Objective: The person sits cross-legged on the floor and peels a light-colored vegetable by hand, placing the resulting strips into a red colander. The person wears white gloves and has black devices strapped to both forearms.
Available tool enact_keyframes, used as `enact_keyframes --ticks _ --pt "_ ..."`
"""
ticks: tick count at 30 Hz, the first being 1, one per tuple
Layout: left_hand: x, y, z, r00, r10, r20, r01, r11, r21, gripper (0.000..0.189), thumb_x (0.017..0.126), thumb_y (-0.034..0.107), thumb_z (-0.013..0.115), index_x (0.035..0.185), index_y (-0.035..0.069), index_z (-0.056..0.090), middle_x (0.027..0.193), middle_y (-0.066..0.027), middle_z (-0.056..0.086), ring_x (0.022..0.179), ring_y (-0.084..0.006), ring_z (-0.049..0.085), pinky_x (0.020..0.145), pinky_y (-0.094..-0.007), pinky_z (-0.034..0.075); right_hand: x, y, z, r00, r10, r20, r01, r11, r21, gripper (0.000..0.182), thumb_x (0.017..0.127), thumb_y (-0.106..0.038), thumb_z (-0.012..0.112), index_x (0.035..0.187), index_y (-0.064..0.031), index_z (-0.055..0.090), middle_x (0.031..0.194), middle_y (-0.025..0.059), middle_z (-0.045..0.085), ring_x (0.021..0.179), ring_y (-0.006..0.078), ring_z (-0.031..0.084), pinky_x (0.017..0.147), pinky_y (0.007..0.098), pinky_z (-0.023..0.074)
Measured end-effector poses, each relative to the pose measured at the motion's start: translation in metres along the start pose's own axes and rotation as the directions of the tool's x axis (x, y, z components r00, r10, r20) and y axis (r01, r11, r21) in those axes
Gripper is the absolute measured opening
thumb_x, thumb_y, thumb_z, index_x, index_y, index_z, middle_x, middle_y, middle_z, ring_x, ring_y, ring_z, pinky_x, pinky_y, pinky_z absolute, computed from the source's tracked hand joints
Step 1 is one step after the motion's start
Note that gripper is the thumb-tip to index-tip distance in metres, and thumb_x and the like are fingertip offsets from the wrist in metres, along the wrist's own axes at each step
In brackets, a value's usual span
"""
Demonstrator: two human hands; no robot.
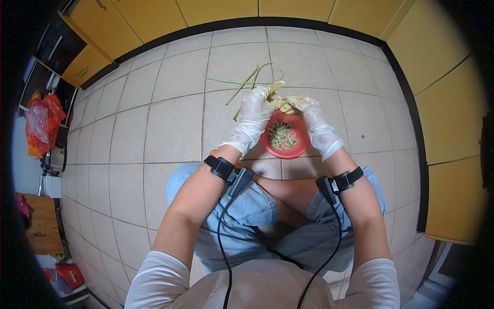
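Observation:
A red plastic mesh basket (305, 145) stands on the floor in front of my bent knees, with short cut pieces of green bean (282, 136) inside. Over its far rim my left hand (259, 103) and my right hand (307, 108) come together, both in thin whitish gloves with yellowish fingertips. The fingers of both are bent and nearly touch. Whatever may be between them is hidden by the gloves. Several long green beans (242, 85) lie crossed on the tiles just beyond my left hand, and part of one passes behind that hand.
Yellow cabinets (220, 11) with a black plinth (231, 24) border the tiled floor (173, 123) ahead and to the right. Red plastic bags (52, 119) hang at the left. A small brown scrap (362, 136) lies right of the basket. Black cables (219, 231) run from my wrist straps.

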State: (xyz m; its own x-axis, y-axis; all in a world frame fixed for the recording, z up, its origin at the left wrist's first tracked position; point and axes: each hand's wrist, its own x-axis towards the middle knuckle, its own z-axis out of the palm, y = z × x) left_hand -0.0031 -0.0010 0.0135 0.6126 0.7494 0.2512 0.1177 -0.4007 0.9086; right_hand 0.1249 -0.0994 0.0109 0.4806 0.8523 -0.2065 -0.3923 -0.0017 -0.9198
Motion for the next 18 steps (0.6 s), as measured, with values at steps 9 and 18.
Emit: enact_keyframes --ticks 9,18 --pt "0.002 -0.012 0.000 0.986 0.160 0.049 -0.162 0.985 0.057 0.021 0.071 0.003 0.071 0.092 0.002 0.068 0.084 -0.0075 0.065 0.074 -0.0150 0.061 0.067 -0.0274 0.048 -0.001 -0.008 0.001 1.000 0.016 -0.015 -0.018 0.993 -0.118 0.006 0.082 -0.004 0.057 0.086 -0.0017 0.061 0.079 0.0059 0.064 0.070 0.0136 0.061 0.064 0.0255 0.0504" --pt "-0.002 -0.004 0.007 0.991 -0.029 0.128 0.089 0.866 -0.493 0.016 0.076 0.001 0.066 0.092 -0.001 0.067 0.080 -0.0077 0.066 0.068 -0.0153 0.061 0.062 -0.0273 0.049 0.017 0.016 -0.014 0.986 0.093 0.141 -0.126 0.961 0.247 0.005 0.079 -0.006 0.058 0.082 -0.0037 0.060 0.073 0.0054 0.061 0.065 0.0150 0.059 0.064 0.0268 0.0499"
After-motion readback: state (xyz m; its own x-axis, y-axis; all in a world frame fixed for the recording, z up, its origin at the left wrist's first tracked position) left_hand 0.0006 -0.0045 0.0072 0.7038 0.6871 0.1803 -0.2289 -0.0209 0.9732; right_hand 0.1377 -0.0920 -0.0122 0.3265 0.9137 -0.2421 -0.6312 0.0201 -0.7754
